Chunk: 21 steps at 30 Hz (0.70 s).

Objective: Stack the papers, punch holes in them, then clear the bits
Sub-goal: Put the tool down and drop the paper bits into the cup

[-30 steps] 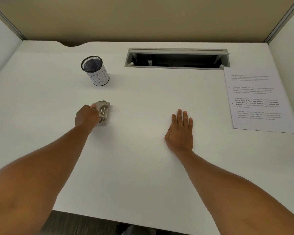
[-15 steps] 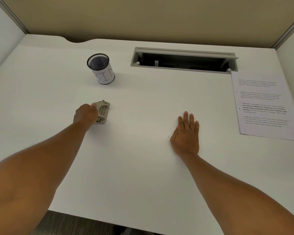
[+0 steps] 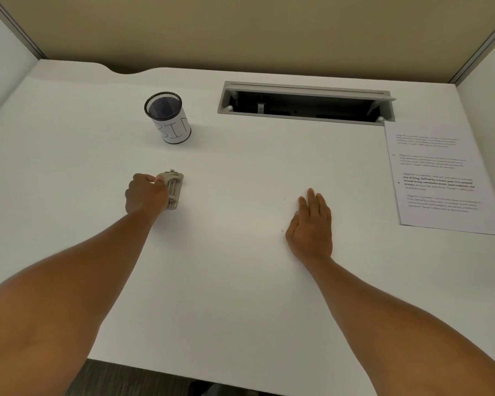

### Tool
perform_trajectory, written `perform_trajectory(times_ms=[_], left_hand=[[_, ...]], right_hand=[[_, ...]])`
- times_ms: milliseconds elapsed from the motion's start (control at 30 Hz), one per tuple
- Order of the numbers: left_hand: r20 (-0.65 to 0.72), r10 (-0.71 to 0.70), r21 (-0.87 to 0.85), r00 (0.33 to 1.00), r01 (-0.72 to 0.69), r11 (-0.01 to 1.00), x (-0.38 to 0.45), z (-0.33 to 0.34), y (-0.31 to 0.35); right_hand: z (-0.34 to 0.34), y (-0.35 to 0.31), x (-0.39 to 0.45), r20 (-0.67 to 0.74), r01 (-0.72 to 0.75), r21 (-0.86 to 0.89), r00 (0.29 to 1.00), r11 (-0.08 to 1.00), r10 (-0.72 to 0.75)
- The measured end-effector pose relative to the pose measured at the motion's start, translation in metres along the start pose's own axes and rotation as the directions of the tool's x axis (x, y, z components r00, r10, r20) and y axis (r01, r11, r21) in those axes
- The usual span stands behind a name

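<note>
The hole punch (image 3: 173,190) is gripped by the left hand (image 3: 145,194), whose fingers are curled around the punch's left side so that only the right half of the beige-and-metal body is seen (it sits flat on the white desk (image 3: 226,295), long side running away from the camera). The right hand (image 3: 312,227) is laid flat on the desk well to the right of the punch, palm down, fingers extended and held close together, with nothing held in it. Two tiny white bits of paper can be made out on the desk between the punch and that hand: one bit (image 3: 284,199) just off the fingertips and another bit (image 3: 282,230) just beside the heel of the thumb; they're so small that nothing more can be told about them. Behind the punch, a bit further up the desk, a black mesh cup (image 3: 167,117) is stood upright, wrapped in a white label with "BIN" written on it. The papers (image 3: 440,178) are placed far to the right of the punch, beyond the right hand, near the desk's right edge; printed text is seen on the top sheet, and how many sheets lie under it can't be told. Behind and to the right of the punch, an open grey cable tray (image 3: 306,102) is set into the desktop, its right end just touching the top corner of the papers.
</note>
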<state>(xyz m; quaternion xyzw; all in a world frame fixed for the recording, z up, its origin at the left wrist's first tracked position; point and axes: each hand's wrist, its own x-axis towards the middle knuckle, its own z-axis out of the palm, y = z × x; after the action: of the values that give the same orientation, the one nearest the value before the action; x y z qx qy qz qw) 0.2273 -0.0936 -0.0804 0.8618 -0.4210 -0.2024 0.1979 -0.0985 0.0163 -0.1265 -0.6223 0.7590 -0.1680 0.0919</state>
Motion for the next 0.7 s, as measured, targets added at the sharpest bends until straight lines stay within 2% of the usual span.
perform_trajectory(times_ms=[133, 233, 333, 467, 700], left_hand=[[-0.161, 0.139, 0.099, 0.977, -0.124, 0.987, -0.02, 0.007, 0.013], [-0.168, 0.256, 0.099, 0.952, -0.242, 0.965, -0.038, 0.018, 0.024], [-0.124, 0.348, 0.092, 0.929, -0.339, 0.936, -0.056, 0.031, 0.034], [-0.02, 0.436, -0.045, 0.9, -0.436, 0.899, -0.082, 0.048, 0.044], [0.247, 0.471, -0.211, 0.847, -0.427, 0.879, -0.123, 0.075, 0.056]], right_hand=[[-0.005, -0.002, 0.005, -0.039, 0.006, 0.068, 0.999, 0.998, -0.004], [-0.009, -0.003, 0.013, -0.059, 0.021, 0.121, 0.998, 0.992, -0.014], [-0.011, -0.005, 0.02, -0.035, 0.031, 0.204, 0.999, 0.979, -0.024], [-0.011, -0.009, 0.028, 0.011, -0.011, 0.327, 1.0, 0.945, 0.008], [-0.016, -0.012, 0.039, 0.109, -0.102, 0.358, 0.992, 0.928, 0.067]])
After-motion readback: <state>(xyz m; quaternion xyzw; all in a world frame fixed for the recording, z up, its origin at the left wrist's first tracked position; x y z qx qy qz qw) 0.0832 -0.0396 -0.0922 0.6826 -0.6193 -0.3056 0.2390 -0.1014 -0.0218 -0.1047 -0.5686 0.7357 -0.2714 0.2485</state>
